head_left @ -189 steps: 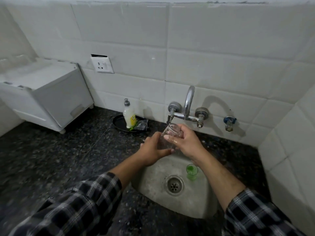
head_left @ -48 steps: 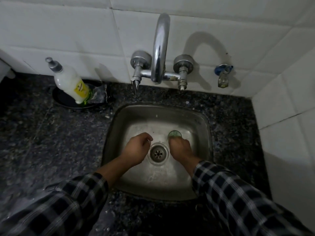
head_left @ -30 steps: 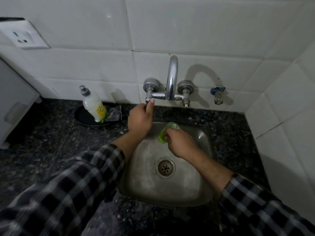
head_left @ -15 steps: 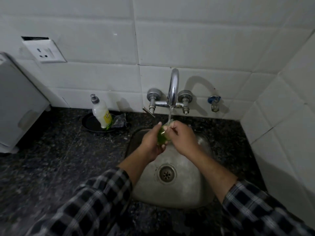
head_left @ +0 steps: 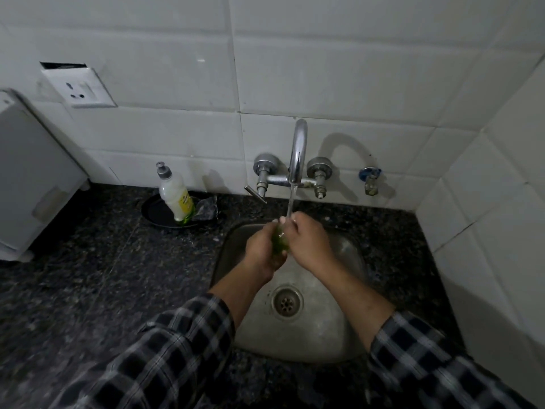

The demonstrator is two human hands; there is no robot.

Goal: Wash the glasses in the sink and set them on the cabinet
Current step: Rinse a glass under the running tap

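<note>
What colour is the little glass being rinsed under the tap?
Green. The glass shows between the left hand and right hand in the head view.

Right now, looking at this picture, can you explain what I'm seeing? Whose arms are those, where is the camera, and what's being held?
No machine here: a person works bare-handed. The camera sits on their head, looking forward and down, so the checked sleeves are their own arms. The left hand and right hand both grip a green glass under water running from the tap, above the sink. On the dark counter a bottle stands in a black dish. A white cabinet sits at far left, and a socket is on the wall.
</note>
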